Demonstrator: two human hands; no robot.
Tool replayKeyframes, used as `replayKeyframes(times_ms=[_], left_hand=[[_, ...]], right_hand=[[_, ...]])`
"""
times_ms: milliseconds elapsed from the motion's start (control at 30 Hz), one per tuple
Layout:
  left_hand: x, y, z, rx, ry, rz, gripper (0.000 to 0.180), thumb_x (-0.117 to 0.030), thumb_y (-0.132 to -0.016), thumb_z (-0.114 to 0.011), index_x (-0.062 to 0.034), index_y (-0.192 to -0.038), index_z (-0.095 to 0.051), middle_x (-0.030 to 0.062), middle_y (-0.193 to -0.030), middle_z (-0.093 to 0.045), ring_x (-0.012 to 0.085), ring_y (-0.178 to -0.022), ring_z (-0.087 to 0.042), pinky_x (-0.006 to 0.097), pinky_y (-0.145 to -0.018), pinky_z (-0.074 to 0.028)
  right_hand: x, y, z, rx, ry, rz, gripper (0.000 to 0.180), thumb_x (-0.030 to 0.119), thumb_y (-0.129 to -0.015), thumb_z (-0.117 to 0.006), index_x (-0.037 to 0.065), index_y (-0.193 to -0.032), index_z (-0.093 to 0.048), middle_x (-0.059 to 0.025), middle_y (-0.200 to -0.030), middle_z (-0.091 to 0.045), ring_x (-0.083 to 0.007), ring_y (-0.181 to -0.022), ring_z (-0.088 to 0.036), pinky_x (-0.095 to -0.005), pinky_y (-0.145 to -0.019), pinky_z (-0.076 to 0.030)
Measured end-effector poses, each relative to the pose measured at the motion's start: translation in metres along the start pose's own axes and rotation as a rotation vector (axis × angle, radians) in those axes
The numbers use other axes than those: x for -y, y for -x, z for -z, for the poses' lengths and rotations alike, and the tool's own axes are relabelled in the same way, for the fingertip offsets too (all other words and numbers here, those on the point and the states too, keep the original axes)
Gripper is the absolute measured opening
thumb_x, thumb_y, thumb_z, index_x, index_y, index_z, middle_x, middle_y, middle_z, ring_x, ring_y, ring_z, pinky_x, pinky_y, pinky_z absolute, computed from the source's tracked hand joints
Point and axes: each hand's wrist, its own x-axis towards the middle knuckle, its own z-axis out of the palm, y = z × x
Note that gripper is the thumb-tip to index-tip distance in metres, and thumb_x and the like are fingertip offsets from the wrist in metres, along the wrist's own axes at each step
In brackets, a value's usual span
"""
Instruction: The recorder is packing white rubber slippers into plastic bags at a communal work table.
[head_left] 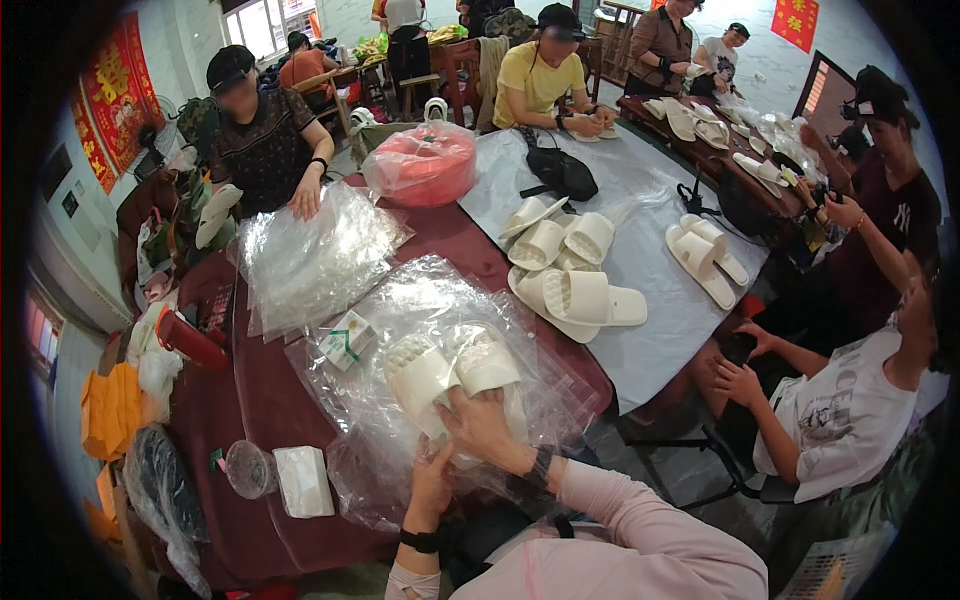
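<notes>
A pair of cream slippers (420, 375) lies side by side at the near side of the table, toes pointing away from me. Clear plastic bags (400, 295) spread beneath and around them. My right hand (482, 425) grips the slippers at their near ends, its fingers partly hidden by the straps. Close beside it, my left hand (432, 480) is closed at the slippers' heels, pinching what looks like the edge of a clear bag. Glare on the film hides whether the slippers are inside a bag.
A small white-and-green box (346, 340) lies on the bags. A tissue pack (303, 481) and clear cup (251, 470) stand at left. More slippers (575, 295) are piled on the pale sheet (645, 365). Across the table, a person handles a bag stack (310, 255); others sit around.
</notes>
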Motion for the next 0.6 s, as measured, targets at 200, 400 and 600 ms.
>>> replayKeyframes(times_ms=[200, 400, 600], left_hand=[[0.009, -0.009, 0.015, 0.046, 0.150, 0.186, 0.043, -0.022, -0.094, -0.048, -0.0118, -0.134, -0.036, 0.0089, -0.128, -0.050, 0.0274, -0.111, -0.055, 0.042, -0.085, -0.050], [0.020, -0.013, 0.025, 0.054, 0.143, 0.153, 0.041, -0.025, -0.096, -0.042, -0.0072, -0.133, -0.036, 0.0120, -0.130, -0.049, 0.0293, -0.112, -0.055, 0.048, -0.090, -0.048], [0.028, -0.013, 0.033, 0.051, 0.198, 0.143, 0.047, -0.015, -0.093, -0.046, -0.0092, -0.137, -0.030, 0.0110, -0.132, -0.046, 0.0288, -0.115, -0.052, 0.046, -0.091, -0.048]], right_hand=[[-0.023, -0.013, -0.018, 0.244, 0.072, 0.215, 0.049, 0.033, -0.088, -0.052, 0.006, -0.129, -0.046, -0.0228, -0.098, -0.060, -0.0380, -0.098, -0.054, -0.0467, -0.090, -0.037], [-0.051, 0.018, -0.003, 0.214, 0.253, 0.452, 0.062, 0.035, -0.087, -0.054, 0.015, -0.142, -0.032, -0.0213, -0.130, -0.045, -0.0373, -0.121, -0.042, -0.0475, -0.101, -0.031], [-0.061, 0.035, 0.011, 0.424, 0.134, 0.605, 0.073, 0.033, -0.081, -0.062, 0.018, -0.144, -0.029, -0.0202, -0.146, -0.026, -0.0400, -0.133, -0.028, -0.0558, -0.108, -0.019]])
